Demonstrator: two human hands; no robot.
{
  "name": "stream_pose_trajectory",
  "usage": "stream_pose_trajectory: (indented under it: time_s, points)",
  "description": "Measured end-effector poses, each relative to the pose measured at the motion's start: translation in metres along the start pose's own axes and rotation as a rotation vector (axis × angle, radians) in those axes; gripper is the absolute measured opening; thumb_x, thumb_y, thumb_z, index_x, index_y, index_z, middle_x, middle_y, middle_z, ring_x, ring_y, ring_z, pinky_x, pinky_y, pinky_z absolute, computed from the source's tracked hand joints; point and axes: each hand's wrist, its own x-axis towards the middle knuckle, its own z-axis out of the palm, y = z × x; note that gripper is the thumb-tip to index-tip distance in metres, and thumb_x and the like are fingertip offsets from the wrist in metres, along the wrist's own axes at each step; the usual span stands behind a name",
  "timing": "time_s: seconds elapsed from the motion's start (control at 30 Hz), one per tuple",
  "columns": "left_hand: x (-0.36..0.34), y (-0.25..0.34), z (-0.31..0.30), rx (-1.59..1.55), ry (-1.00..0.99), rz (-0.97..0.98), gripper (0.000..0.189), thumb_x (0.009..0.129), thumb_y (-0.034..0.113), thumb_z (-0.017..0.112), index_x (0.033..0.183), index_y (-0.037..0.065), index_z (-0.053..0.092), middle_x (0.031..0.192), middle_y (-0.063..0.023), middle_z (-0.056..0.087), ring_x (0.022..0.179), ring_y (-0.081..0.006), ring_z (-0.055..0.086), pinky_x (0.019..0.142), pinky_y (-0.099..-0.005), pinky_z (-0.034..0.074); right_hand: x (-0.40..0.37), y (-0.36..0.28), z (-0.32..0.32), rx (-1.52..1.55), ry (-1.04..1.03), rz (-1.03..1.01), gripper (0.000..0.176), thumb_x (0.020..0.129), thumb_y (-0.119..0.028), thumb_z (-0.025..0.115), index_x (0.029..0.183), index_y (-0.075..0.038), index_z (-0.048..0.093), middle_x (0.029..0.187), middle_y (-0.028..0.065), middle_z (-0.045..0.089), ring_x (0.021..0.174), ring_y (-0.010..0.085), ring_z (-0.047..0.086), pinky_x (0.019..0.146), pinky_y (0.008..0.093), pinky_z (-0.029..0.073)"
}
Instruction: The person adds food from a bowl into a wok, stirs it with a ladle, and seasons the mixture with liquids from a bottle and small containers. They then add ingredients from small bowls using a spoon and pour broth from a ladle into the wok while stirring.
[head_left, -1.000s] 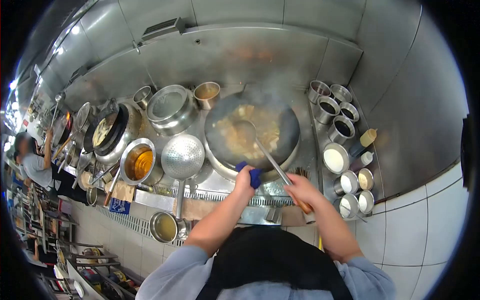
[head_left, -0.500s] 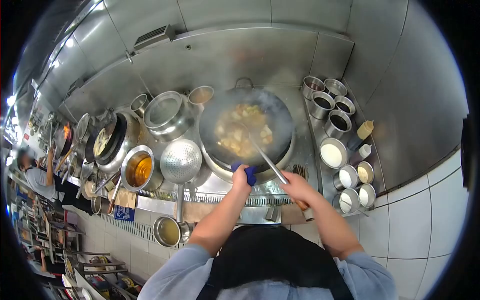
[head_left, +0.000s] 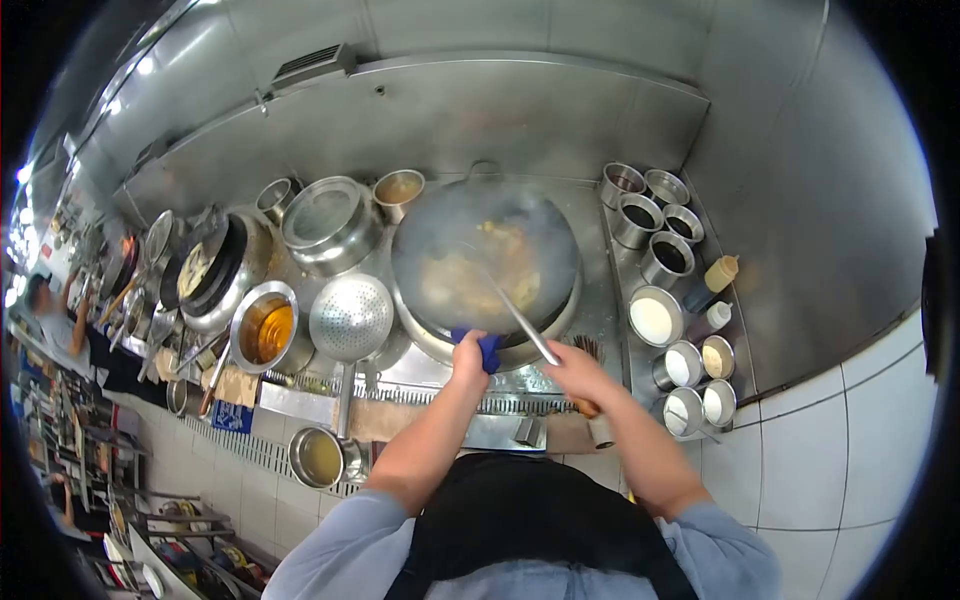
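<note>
A large dark wok (head_left: 415, 235) sits on the stove in front of me, steaming, with pale and brownish food pieces (head_left: 490, 272) blurred inside. My left hand (head_left: 470, 358) is closed around a dark blue cloth (head_left: 488, 349) at the wok's near edge; the part of the wok under the cloth is hidden. In my right hand (head_left: 580, 375) is the wooden-ended handle of a ladle (head_left: 522, 322). Its metal shaft slants down into the food, and steam hides the bowl end.
Right of the wok stand several metal pots of sauces and white seasonings (head_left: 655, 318) and squeeze bottles (head_left: 722, 272). To the left are a perforated strainer (head_left: 350, 318), a pot of amber oil (head_left: 268, 332), a lidded pot (head_left: 325, 225) and another wok (head_left: 210, 275). Another person (head_left: 60, 325) stands far left.
The food has shifted and blurred in the wok, with thicker steam over it. Both hands keep their grips. The whole view has shifted slightly.
</note>
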Motion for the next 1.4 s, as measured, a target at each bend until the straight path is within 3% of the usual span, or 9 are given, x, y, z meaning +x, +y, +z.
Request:
stream_pose_trajectory:
  time_s: [0.13,0.27,0.4,0.47,0.53,0.7,0.87,1.13,1.4]
  points:
    - [-0.002,0.007,0.001,-0.019,-0.004,-0.048,0.011,0.078,0.017,0.057,0.083,0.008,0.056,0.072,-0.0051,0.058,0.059,-0.0190,0.056,0.051,-0.0307,0.044,-0.023,0.035,-0.033,-0.305,0.190,-0.167,0.057,0.083,-0.014,0.054,0.138,-0.017,0.040,0.076,0.0160,0.062,0.053,0.0250,0.059,0.050,0.0358,0.048]
    - [0.004,-0.003,-0.002,0.068,-0.035,-0.041,0.010,0.079,0.018,0.057,0.081,0.009,0.055,0.069,-0.0048,0.057,0.056,-0.0187,0.054,0.048,-0.0312,0.043,0.029,0.006,0.005,-0.103,0.247,0.107,0.054,0.084,-0.012,0.052,0.136,-0.011,0.041,0.074,0.0126,0.061,0.046,0.0193,0.055,0.045,0.0340,0.047]
    - [-0.006,0.004,-0.002,0.045,-0.145,-0.101,0.014,0.077,0.017,0.058,0.087,0.007,0.055,0.076,-0.0057,0.057,0.065,-0.0186,0.057,0.054,-0.0315,0.046,0.001,0.002,0.022,0.067,-0.038,-0.027,0.047,0.084,-0.011,0.052,0.131,-0.009,0.045,0.072,0.0100,0.059,0.048,0.0196,0.055,0.046,0.0346,0.045]
    - [-0.011,0.005,-0.004,0.039,-0.070,-0.075,0.014,0.078,0.016,0.058,0.089,0.007,0.055,0.077,-0.0051,0.058,0.066,-0.0176,0.057,0.053,-0.0307,0.045,-0.005,0.065,0.015,-0.272,0.290,-0.578,0.052,0.083,-0.015,0.055,0.134,-0.012,0.043,0.078,0.0162,0.063,0.059,0.0292,0.062,0.056,0.0419,0.049]
    - [-0.003,0.001,-0.013,0.048,-0.067,-0.083,0.018,0.080,0.021,0.061,0.091,0.008,0.055,0.078,-0.0041,0.058,0.066,-0.0172,0.057,0.053,-0.0300,0.045,-0.068,0.017,-0.008,-0.628,0.231,-0.128,0.060,0.080,-0.016,0.057,0.137,-0.012,0.037,0.081,0.0221,0.063,0.068,0.0387,0.062,0.063,0.0487,0.049]
    - [-0.024,0.026,-0.019,0.043,-0.178,-0.238,0.031,0.082,0.032,0.063,0.097,0.007,0.055,0.083,-0.0064,0.061,0.070,-0.0209,0.058,0.060,-0.0345,0.050,-0.089,0.077,-0.025,-0.698,0.398,0.036,0.063,0.081,-0.017,0.057,0.140,-0.020,0.033,0.081,0.0215,0.063,0.073,0.0397,0.061,0.067,0.0495,0.048]
    - [0.045,0.016,-0.012,0.091,-0.198,-0.395,0.021,0.079,0.017,0.055,0.098,0.006,0.052,0.081,-0.0102,0.058,0.067,-0.0251,0.058,0.059,-0.0402,0.052,-0.112,0.046,-0.025,-0.681,0.357,-0.002,0.061,0.081,-0.019,0.058,0.139,-0.021,0.036,0.076,0.0221,0.061,0.070,0.0398,0.061,0.065,0.0490,0.048]
    - [-0.080,0.014,-0.004,0.012,-0.113,-0.268,0.015,0.079,0.021,0.051,0.086,0.007,0.050,0.067,-0.0084,0.053,0.053,-0.0236,0.051,0.044,-0.0380,0.041,-0.143,-0.017,-0.047,-0.824,0.057,-0.010,0.063,0.084,-0.024,0.057,0.141,-0.028,0.031,0.084,0.0212,0.063,0.074,0.0387,0.061,0.069,0.0476,0.047]
    - [-0.055,-0.031,-0.075,0.205,-0.109,-0.229,0.014,0.074,0.012,0.055,0.086,0.005,0.054,0.075,-0.0080,0.055,0.063,-0.0209,0.056,0.053,-0.0334,0.047,-0.083,-0.008,-0.006,-0.991,0.350,-0.104,0.060,0.084,-0.018,0.055,0.140,-0.015,0.034,0.079,0.0184,0.063,0.070,0.0375,0.061,0.065,0.0486,0.048]
